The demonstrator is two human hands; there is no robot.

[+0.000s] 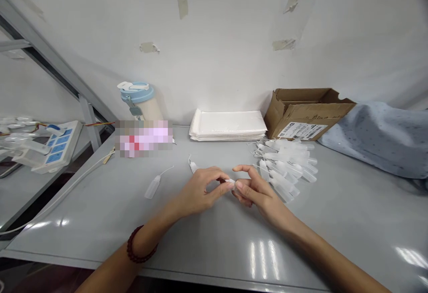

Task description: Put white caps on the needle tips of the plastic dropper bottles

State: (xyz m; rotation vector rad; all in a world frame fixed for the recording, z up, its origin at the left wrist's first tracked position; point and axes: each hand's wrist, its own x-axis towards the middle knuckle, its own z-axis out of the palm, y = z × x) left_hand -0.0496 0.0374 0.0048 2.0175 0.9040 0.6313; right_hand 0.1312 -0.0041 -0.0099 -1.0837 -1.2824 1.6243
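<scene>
My left hand (205, 189) pinches a small white plastic piece (230, 181) between thumb and fingertips over the middle of the table. My right hand (257, 193) grips the other end of that piece, its index finger raised and bent. Fingers cover most of the piece, so its full shape is hidden. Just behind my left hand lies a small whitish item (193, 166) with a thin curled tail, partly covered. Farther left rests a translucent plastic tube (153, 187) with a thin white tail. Beyond my right hand is a pile of similar translucent tubes (287, 163).
A stack of white padded envelopes (230, 124) lies against the wall. An opened cardboard box (301, 112) and a blue patterned cloth (377, 139) are at the right. A blue-lidded cup (140, 99) stands behind a blurred pink object (145, 139). A power strip (58, 146) lies far left.
</scene>
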